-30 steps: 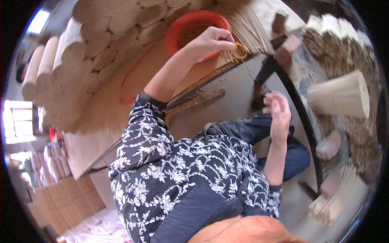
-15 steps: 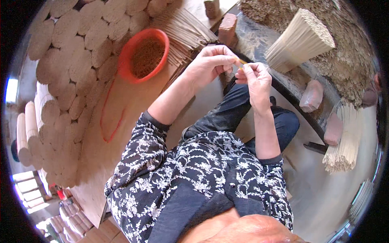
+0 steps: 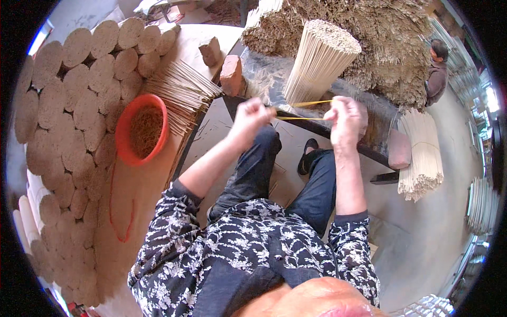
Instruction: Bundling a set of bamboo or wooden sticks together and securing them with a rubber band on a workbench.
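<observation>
A yellow rubber band (image 3: 300,118) is stretched between my two hands, its two strands spread apart on the right. My left hand (image 3: 250,120), slightly blurred, is closed on one end. The other end is gripped by the fingers of my right hand (image 3: 346,117). Just beyond the band, a round bundle of thin pale sticks (image 3: 320,64) stands tilted on the dusty bench (image 3: 264,68). It looks apart from my hands.
Bricks (image 3: 231,75) rest along the bench by a large heap of sticks (image 3: 364,42). A red bowl (image 3: 164,134) of brown strands stands left, beside loose sticks (image 3: 179,87) and stacked round bundles (image 3: 79,100). Another bundle (image 3: 421,158) lies right; a person (image 3: 437,76) is behind.
My hands have moved apart from close together, drawing the rubber band out between them. The view has shifted, so the bench and bowl appear further left, and a person shows at the far right.
</observation>
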